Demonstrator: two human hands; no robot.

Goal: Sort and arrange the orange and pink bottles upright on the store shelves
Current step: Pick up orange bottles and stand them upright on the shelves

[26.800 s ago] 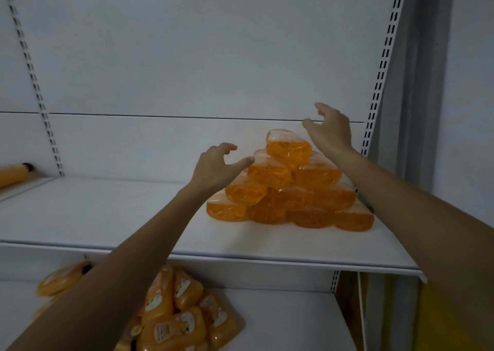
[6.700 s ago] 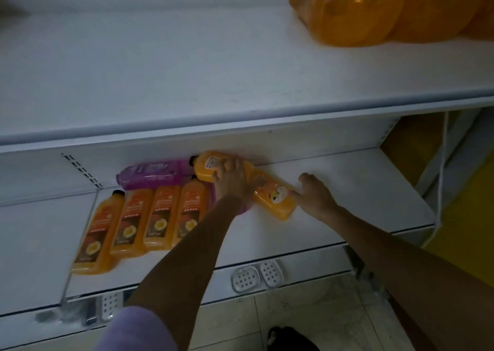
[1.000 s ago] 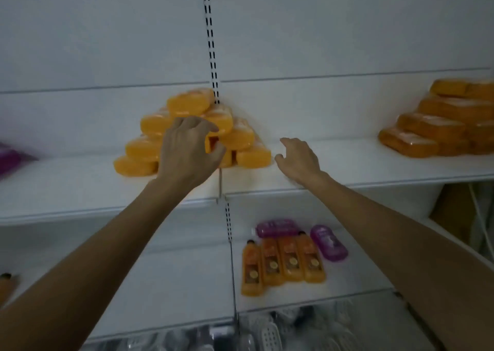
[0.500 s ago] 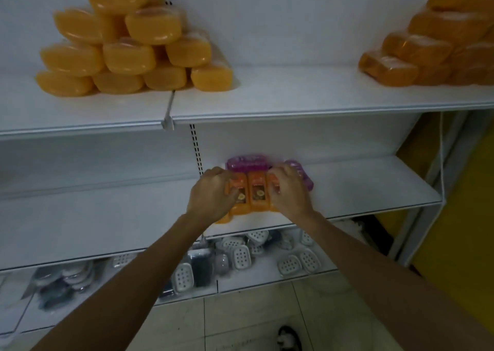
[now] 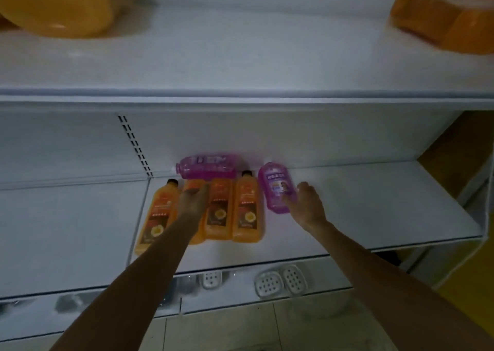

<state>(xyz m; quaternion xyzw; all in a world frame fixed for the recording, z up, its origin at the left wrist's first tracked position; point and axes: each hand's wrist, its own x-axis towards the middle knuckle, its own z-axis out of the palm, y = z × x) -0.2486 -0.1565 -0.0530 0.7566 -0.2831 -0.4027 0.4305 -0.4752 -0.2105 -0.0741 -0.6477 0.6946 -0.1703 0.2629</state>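
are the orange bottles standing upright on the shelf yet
No, the four orange bottles lie flat side by side on the lower shelf, labels up and caps toward the back wall.

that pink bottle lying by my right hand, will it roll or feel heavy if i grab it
Likely stiff: the pink bottle looks like moulded plastic keeping its shape. It seems filled with liquid, so probably heavy for its size. Its flattish body lies flat on the shelf, so it should slide, not roll.

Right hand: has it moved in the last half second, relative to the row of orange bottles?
Yes. The right hand went rightward off the orange bottles to the pink bottle lying beside them.
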